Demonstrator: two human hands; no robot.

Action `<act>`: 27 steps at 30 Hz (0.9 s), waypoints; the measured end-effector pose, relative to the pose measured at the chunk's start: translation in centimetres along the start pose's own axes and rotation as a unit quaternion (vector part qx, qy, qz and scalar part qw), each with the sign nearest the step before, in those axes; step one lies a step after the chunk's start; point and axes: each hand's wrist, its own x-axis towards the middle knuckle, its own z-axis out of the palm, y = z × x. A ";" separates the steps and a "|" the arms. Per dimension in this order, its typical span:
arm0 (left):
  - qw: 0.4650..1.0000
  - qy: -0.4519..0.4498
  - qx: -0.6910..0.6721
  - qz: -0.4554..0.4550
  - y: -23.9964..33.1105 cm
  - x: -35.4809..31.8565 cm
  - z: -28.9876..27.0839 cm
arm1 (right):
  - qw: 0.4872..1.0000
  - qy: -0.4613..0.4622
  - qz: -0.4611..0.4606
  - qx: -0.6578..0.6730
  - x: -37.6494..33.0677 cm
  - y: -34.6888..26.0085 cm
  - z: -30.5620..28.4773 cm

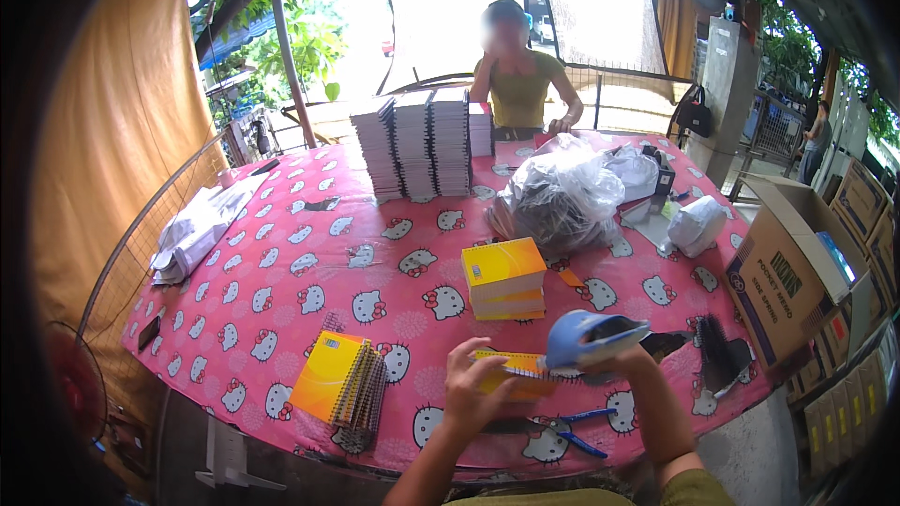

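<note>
Near the front edge of the table, my left hand (469, 389) has its fingers curled at the left end of a yellow spiral notebook (520, 363), which is slightly blurred. My right hand (614, 359) grips a rounded blue object (577, 337) with a dark hollow side, held over the notebook's right end; its kind I cannot make out. Blue-handled pliers (583, 434) lie just below the notebook. A stack of yellow notebooks (506, 267) stands right behind my hands. To the left, more yellow spiral notebooks (336, 379) lie in a pile with their wire coils showing.
Tall stacks of notebooks (412, 145) stand toward the back of the pink patterned table (309, 300). Beside them sits a bulky clear plastic bag (558, 192). Across the table is another person (520, 89). An open carton (783, 272) and more boxes are at the right.
</note>
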 end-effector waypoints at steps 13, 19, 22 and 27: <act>0.907 0.043 -0.374 -0.190 -3.0 -1.4 0.0 | 0.998 -0.009 0.034 -0.061 3.4 1.0 1.0; 0.912 0.027 -0.349 -0.213 -3.3 -1.3 -0.6 | 0.949 0.029 -0.015 -0.313 4.4 0.9 1.9; 0.916 0.001 -0.346 -0.204 -4.6 -1.6 -1.0 | 0.993 -0.045 -0.003 -0.105 3.6 -0.8 2.9; 0.898 0.000 -0.380 -0.220 -4.8 -1.9 -1.1 | 0.817 0.219 0.066 -0.529 -1.0 -0.3 -0.1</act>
